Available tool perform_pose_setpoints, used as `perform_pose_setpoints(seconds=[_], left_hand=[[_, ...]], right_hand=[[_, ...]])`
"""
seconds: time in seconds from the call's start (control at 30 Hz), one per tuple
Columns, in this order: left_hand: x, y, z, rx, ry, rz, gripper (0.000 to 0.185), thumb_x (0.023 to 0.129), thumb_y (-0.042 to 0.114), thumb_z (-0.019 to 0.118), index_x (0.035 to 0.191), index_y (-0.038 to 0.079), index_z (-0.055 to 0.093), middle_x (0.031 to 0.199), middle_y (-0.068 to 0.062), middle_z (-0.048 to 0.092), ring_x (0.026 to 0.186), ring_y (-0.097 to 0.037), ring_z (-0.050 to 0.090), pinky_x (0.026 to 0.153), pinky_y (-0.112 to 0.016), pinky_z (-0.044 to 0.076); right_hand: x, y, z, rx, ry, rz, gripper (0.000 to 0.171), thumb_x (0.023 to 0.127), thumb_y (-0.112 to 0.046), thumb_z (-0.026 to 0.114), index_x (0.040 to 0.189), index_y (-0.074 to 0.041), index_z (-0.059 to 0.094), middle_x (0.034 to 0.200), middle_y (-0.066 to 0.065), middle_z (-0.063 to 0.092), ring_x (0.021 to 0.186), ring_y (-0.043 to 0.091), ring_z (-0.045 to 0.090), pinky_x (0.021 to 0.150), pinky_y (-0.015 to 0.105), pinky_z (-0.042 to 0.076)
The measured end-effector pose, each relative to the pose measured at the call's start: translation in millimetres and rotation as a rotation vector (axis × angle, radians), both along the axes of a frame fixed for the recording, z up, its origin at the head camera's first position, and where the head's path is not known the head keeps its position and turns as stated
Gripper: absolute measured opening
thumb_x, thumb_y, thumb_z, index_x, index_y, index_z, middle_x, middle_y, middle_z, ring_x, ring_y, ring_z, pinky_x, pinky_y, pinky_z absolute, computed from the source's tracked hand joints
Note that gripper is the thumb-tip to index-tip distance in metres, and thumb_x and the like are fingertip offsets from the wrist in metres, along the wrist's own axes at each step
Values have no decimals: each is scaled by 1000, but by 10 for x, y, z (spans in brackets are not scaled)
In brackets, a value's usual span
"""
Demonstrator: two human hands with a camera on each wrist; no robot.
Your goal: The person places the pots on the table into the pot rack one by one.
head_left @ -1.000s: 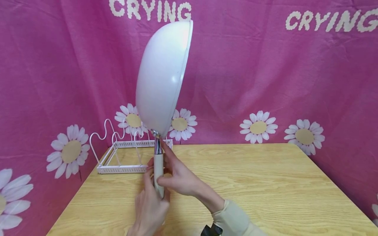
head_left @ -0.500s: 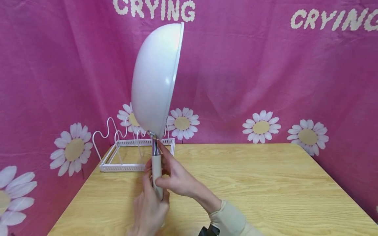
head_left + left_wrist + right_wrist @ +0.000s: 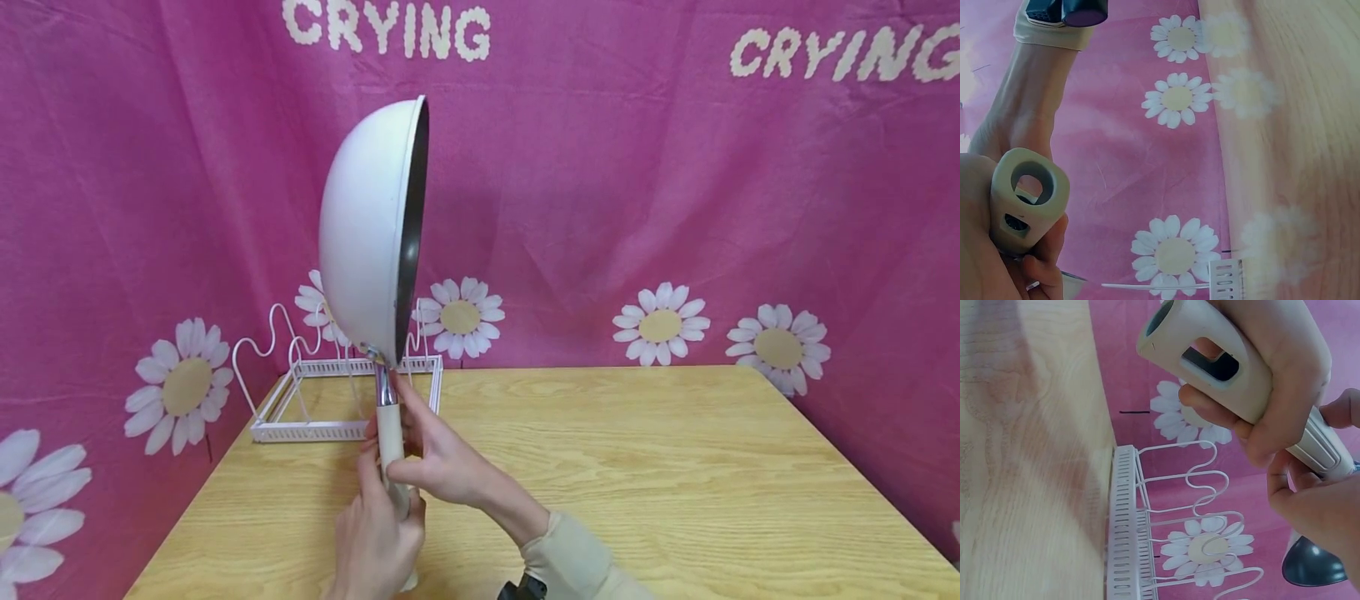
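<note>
Both hands holding white pan [image 3: 371, 233] upright by its handle [image 3: 390, 433] above the counter [image 3: 675, 467].

Left hand [image 3: 375, 542] is wrapping its grip round the lower end of the beige handle; right hand [image 3: 442, 458] is pinching the handle higher up, fingers reaching toward the metal neck. Pan bowl is standing on edge, dark inside facing right, white underside facing left. White wire rack [image 3: 330, 392] is sitting behind it at the counter's back-left corner, apart from the pan. Pink daisy cloth [image 3: 675, 208] is hanging behind.
</note>
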State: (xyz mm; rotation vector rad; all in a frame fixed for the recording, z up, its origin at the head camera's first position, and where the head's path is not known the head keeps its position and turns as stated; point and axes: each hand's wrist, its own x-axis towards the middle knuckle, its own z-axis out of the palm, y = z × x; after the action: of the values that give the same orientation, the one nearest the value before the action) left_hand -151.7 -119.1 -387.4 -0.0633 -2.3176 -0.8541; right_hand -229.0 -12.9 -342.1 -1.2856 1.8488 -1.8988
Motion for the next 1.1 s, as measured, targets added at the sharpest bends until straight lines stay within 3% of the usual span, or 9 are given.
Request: perform_pose_setpoints(seconds=[0.27, 0.7, 1.1], left_hand=[[-25, -19, -52, -9, -32, 19, 71, 69, 3, 72, 132, 3, 38, 52, -2, 53, 43, -16, 45, 44, -32, 32], [-26, -25, -45, -20, -40, 46, 72, 71, 4, 73, 134, 5, 40, 55, -5, 57, 43, -18, 49, 42, -32, 32], [-15, -39, -34, -14, -92, 38, 71, 72, 4, 72, 135, 5, 39, 53, 0, 51, 42, -13, 42, 42, -30, 30]], right_hand=[[-33, -21, -69, 7, -42, 11, 111, 77, 13, 55, 157, -42, 1, 124, 19, 53, 102, 9, 61, 91, 30, 55], [-82, -30, -96, 15, -22, 9, 108, 76, 10, 55, 160, -26, -3, 127, 28, 51, 105, 10, 60, 96, 28, 53], [-104, -30, -134, 20, -17, 11, 107, 77, 10, 56, 159, -30, 0, 127, 29, 53, 105, 11, 60, 96, 27, 52]])
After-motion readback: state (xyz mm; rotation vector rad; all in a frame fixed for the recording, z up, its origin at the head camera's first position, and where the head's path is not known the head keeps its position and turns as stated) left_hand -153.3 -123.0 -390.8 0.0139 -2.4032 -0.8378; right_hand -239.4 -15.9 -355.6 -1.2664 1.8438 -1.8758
